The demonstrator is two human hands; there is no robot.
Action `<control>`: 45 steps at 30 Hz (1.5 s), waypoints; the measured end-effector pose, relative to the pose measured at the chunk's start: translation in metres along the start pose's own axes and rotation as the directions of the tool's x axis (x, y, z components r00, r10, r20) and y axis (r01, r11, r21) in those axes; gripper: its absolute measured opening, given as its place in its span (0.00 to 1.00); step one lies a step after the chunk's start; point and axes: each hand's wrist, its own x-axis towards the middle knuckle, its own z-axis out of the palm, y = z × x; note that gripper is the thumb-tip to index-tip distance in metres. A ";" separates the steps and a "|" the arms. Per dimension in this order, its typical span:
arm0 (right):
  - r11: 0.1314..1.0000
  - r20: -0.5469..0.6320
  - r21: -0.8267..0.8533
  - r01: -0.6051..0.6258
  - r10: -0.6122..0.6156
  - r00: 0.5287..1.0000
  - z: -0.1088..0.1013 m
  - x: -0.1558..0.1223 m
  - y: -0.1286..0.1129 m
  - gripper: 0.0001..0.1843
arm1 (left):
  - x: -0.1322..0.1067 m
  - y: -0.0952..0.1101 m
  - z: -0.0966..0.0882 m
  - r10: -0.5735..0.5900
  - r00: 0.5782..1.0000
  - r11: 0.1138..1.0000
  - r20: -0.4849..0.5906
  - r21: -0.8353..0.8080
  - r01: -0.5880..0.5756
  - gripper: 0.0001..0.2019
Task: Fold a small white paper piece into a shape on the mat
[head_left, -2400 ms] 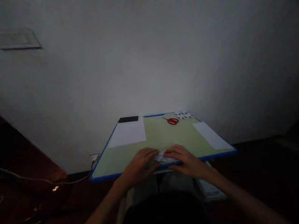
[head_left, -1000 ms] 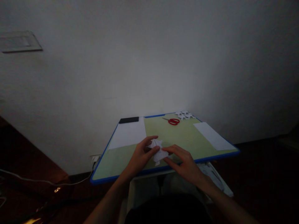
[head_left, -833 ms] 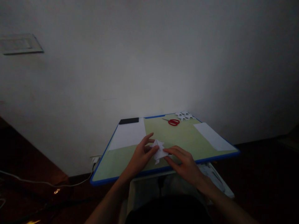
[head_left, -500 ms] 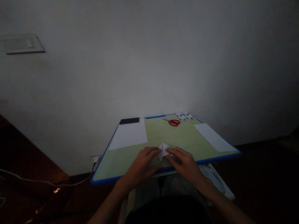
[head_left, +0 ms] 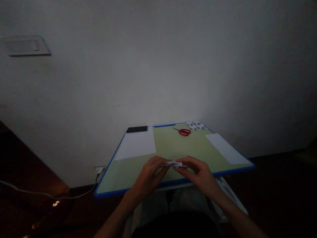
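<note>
A small piece of folded white paper [head_left: 174, 164] is held between my two hands near the front of the table, seen nearly edge-on. My left hand [head_left: 153, 172] pinches its left end between thumb and fingers. On the right end, my right hand [head_left: 198, 172] has a similar pinch. The fingertips cover both ends of the paper, and its finer folds are too dim to make out.
Red-handled scissors [head_left: 183, 132] lie toward the back of the green, blue-edged table [head_left: 170, 143]. Several folded white paper pieces [head_left: 196, 125] sit at the back right. White sheets lie left [head_left: 137, 145] and right [head_left: 226, 148]. A black flat object [head_left: 137, 129] rests at the back left.
The folded paper has tilted from showing its pointed face to lying nearly edge-on. My left thumb has come up to pinch it. The view has shifted slightly.
</note>
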 end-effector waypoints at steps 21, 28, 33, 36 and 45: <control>0.984 0.029 -0.116 0.136 -0.133 0.991 0.010 0.011 -0.006 0.08 | 0.001 0.018 0.011 -0.307 0.950 0.912 -0.050 -0.300 0.279 0.08; 0.995 0.030 -0.077 0.065 -0.062 0.998 0.009 0.009 -0.012 0.09 | -0.001 0.021 0.013 -0.318 0.948 0.871 0.005 -0.393 0.295 0.10; 0.998 0.058 -0.050 0.041 -0.038 0.998 0.008 0.009 -0.013 0.08 | -0.002 0.022 0.012 -0.328 0.944 0.832 0.048 -0.459 0.312 0.10; 0.985 0.062 -0.111 0.134 -0.128 0.990 0.008 0.011 -0.012 0.06 | -0.002 0.022 0.013 -0.355 0.934 0.817 0.045 -0.470 0.333 0.10; 0.943 0.056 -0.207 0.262 -0.255 0.965 0.010 0.008 -0.005 0.10 | -0.003 0.020 0.018 -0.469 0.882 0.762 0.043 -0.484 0.429 0.13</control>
